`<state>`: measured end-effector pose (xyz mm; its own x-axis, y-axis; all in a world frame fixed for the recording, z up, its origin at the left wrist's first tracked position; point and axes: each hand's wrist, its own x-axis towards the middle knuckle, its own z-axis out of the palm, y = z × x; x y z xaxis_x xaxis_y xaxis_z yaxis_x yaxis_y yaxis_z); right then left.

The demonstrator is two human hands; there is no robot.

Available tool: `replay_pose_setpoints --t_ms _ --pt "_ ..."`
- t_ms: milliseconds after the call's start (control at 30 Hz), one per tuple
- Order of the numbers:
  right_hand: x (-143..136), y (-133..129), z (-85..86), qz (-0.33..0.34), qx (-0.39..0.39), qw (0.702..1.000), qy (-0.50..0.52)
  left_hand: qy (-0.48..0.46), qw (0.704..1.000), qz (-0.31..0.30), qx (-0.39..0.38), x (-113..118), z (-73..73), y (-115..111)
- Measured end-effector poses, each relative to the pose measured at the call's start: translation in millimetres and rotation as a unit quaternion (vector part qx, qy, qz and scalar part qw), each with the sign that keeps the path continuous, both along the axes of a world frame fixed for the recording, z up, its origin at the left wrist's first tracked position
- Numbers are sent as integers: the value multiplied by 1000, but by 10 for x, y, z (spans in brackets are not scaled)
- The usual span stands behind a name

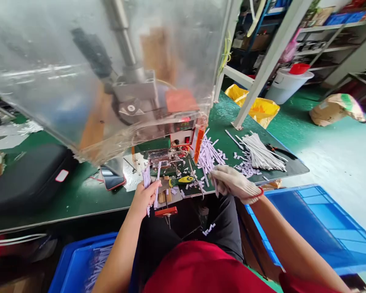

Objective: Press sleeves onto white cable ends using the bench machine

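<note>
My bare left hand [144, 198] is closed round several thin lavender strips [146, 176], which stand roughly upright from the fist. One more strip [157, 183] rises by its fingertips. My right hand [233, 184], in a white glove with a red cuff edge, pinches what looks like a lavender strip [215, 188] at the table's front edge. A loose heap of lavender strips [209, 154] lies just beyond it. Between my hands is a scraper with a yellow-green handle [185, 179], in front of a small machine fixture [163, 156] strewn with cut bits.
A cloudy clear guard [183, 53] hangs over the fixture. White strips [262, 152] and black-handled pliers [282, 152] lie to the right. A phone [112, 178] rests at left. Blue bins [323, 228] stand beside me; the left bin [75, 260] holds strips.
</note>
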<state>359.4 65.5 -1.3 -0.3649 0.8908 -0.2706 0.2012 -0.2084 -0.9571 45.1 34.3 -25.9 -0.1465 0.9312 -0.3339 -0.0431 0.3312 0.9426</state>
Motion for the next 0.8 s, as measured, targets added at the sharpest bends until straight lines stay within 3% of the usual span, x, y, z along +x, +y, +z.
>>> replay_pose_setpoints --t_ms 67,167,267,367,600,800 --pt "-234 -186 60 47 -38 997 50 -15 1000 21 2 -78 32 -75" --pt "-725 -255 81 96 -70 989 88 -49 997 54 16 -155 60 -203" --pt "-1208 -142 6 78 -64 991 85 -80 993 78 25 -209 50 -326" --pt "-1519 -22 -129 32 -75 992 100 -90 991 92 28 -271 2 -424" --pt "-1717 46 -426 -27 -117 983 142 -96 989 111 24 -371 -138 -531" --pt "-1726 114 -437 -41 -105 981 155 -82 990 115 12 -398 -158 -529"
